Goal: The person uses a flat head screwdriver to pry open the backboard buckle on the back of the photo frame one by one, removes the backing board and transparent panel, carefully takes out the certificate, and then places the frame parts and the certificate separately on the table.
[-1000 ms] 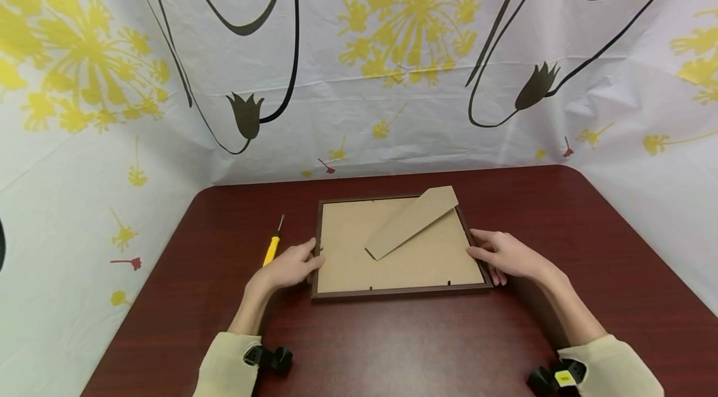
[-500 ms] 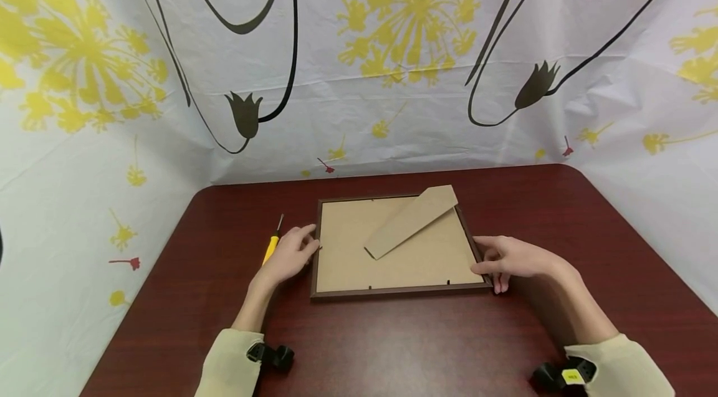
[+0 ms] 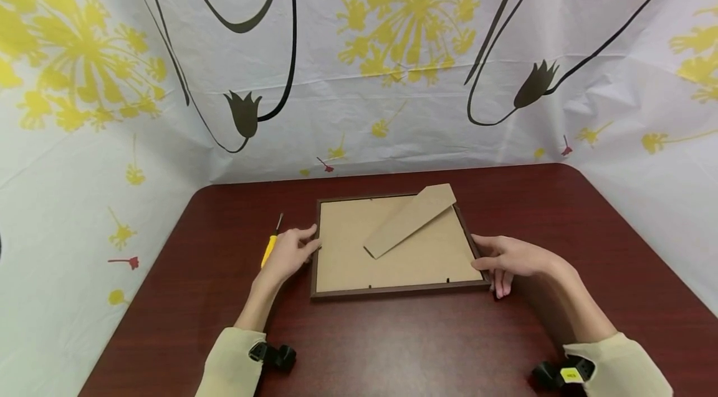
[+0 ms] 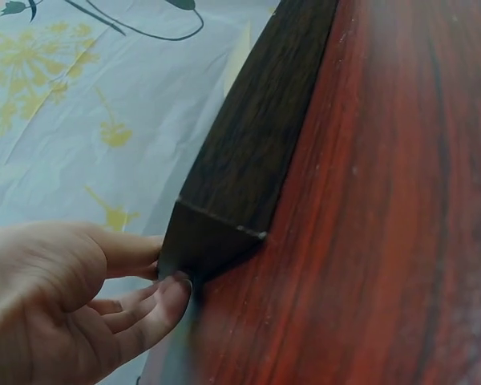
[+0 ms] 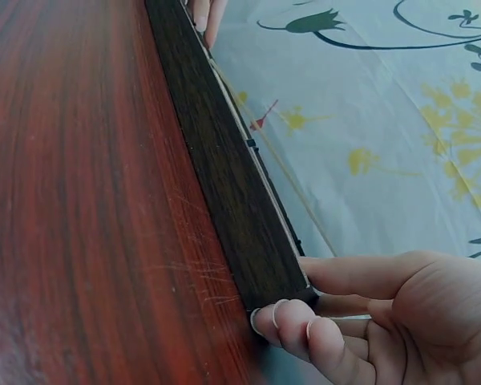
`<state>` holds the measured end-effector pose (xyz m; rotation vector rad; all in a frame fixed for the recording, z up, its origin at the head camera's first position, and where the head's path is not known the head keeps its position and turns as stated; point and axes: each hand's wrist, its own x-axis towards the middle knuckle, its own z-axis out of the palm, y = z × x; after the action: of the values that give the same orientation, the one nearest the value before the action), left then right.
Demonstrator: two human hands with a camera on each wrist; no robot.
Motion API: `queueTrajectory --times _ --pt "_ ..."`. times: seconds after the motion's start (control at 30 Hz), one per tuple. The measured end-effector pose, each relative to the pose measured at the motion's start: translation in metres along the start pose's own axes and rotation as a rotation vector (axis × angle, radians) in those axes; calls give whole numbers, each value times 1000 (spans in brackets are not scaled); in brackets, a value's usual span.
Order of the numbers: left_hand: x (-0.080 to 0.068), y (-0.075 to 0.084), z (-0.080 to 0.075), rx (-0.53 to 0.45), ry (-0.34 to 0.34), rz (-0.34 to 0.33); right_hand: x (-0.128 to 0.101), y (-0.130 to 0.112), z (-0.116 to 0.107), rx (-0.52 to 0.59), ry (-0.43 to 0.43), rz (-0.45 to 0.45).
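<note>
A dark brown picture frame (image 3: pixel 367 290) lies back side up on the table, its tan backing board (image 3: pixel 342 241) showing. A tan easel leg (image 3: pixel 412 221) slants across the board, its wide end reaching past the far right corner. My left hand (image 3: pixel 288 253) holds the frame's left edge between thumb and fingers; in the left wrist view the fingertips (image 4: pixel 175 293) sit low at the frame's side. My right hand (image 3: pixel 516 258) grips the right edge near the close corner, thumb on top. In the right wrist view its curled fingers (image 5: pixel 297 325) reach under that corner.
A yellow-handled screwdriver (image 3: pixel 270 248) lies left of the frame, partly hidden by the left hand. Small dark tabs (image 3: pixel 448 280) stand along the frame's inner edge. The reddish-brown table (image 3: pixel 392 347) is bordered by a white patterned cloth (image 3: pixel 314 104) at the back and sides.
My left hand has slid slightly farther along the left edge, away from me. My right thumb has moved toward the close corner. The frame is almost where it was.
</note>
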<state>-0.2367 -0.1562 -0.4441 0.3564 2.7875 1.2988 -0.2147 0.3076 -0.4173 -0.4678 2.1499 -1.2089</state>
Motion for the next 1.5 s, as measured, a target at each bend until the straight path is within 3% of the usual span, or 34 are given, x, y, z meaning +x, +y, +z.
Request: queueTrajectory --times 0.2,0.33,0.47,0.53,0.7,0.9,1.03,1.27,1.5 --pt "-4 10 -3 33 -37 -32 2 4 -4 -126 133 -5" --pt "-8 22 -3 74 -102 -4 3 9 -8 -261 274 0" --pt "-12 32 -6 124 -196 42 4 14 -11 -302 369 20" --pt "-14 35 -7 146 -206 51 4 16 -11 -304 394 27" --pt "-12 29 -5 190 -102 56 1 14 -11 -271 381 38" --pt "-6 11 0 165 -39 68 -7 7 -10 -159 259 71" --pt "-3 2 0 124 -42 82 -8 5 -11 -176 237 57" --pt "-1 -1 -2 82 -114 79 -7 4 -10 -178 235 44" --pt "1 -4 -3 54 -94 100 -6 4 -10 -166 248 22"
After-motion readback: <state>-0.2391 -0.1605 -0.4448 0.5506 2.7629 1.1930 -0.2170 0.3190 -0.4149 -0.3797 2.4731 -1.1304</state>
